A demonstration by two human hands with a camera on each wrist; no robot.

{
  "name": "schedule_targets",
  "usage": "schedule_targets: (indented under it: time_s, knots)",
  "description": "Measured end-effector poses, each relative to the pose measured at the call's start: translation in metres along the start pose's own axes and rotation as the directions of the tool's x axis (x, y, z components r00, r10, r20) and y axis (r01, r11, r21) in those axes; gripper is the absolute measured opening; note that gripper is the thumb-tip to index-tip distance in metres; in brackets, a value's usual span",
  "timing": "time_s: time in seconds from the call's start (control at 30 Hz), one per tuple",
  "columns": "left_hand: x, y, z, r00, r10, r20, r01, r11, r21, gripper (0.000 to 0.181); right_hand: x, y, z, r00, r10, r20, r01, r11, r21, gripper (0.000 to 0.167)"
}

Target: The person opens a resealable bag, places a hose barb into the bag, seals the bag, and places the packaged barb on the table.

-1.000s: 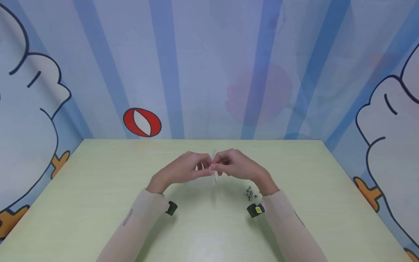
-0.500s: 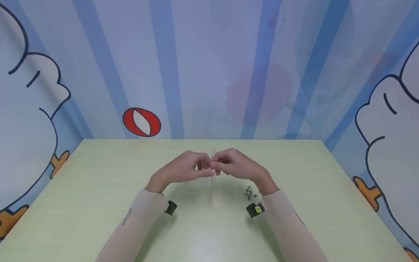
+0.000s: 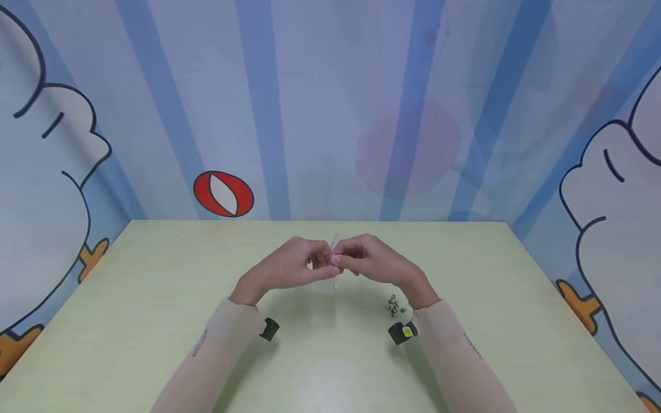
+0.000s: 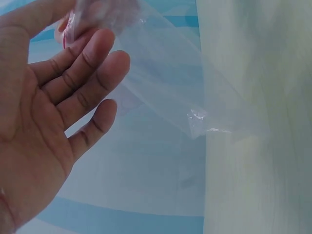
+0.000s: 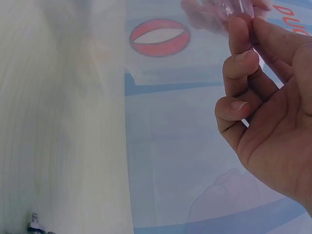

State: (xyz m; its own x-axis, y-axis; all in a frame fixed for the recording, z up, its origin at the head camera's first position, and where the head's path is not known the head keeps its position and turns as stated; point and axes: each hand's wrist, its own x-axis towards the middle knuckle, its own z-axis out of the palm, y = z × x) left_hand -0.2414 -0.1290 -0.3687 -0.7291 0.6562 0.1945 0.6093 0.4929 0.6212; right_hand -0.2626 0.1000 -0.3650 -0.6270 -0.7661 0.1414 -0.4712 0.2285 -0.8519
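Observation:
Between my two hands hangs a clear plastic zip bag [image 4: 165, 73], thin and see-through, with a red line along its top edge. My left hand [image 3: 296, 265] pinches that edge between thumb and forefinger, its other fingers loosely bent in the left wrist view. From the other side my right hand [image 3: 377, 261] pinches the same top edge, fingertips touching those of the left. Seen from the head, the bag is nearly edge-on, and the fingers hide its mouth. Whether the mouth is parted cannot be told.
A small pile of shiny metal pieces [image 3: 394, 306] lies on the pale wooden table [image 3: 330, 367], near my right wrist. A printed blue-striped backdrop [image 3: 330, 115] rises behind the table and along both sides.
Both hands stay in nearly the same place. The fingertips shift slightly on the bag's edge, the left thumb moving a little to the right, and the bag swings slightly.

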Motion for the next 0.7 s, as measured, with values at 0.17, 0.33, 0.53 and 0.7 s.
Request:
schedule_targets:
  time_s: [0.17,0.33,0.53,0.7]
  knots:
    - [-0.0006,0.0009,-0.0003,1.000,0.009,-0.003,-0.009,1.000,0.021,0.021,0.0004,0.0001,0.0001,1.000,-0.002,-0.003,0.002,1.000,-0.008,0.018]
    - [-0.0010,0.0007,0.0002,1.000,0.005,-0.002,-0.005,1.000,0.026,0.014,0.0002,-0.0008,0.0003,1.000,-0.007,-0.009,0.007,1.000,-0.031,0.016]
    - [-0.0014,0.0012,-0.0008,1.000,0.005,-0.002,-0.005,1.000,0.004,0.016,-0.0009,-0.0031,0.0006,1.000,-0.018,0.003,0.018,0.999,-0.047,0.017]
    - [-0.0013,0.0022,-0.0012,1.000,0.002,-0.007,-0.002,1.000,-0.024,0.014,-0.0024,-0.0047,-0.0005,0.999,-0.028,0.016,0.029,0.999,-0.038,0.018]
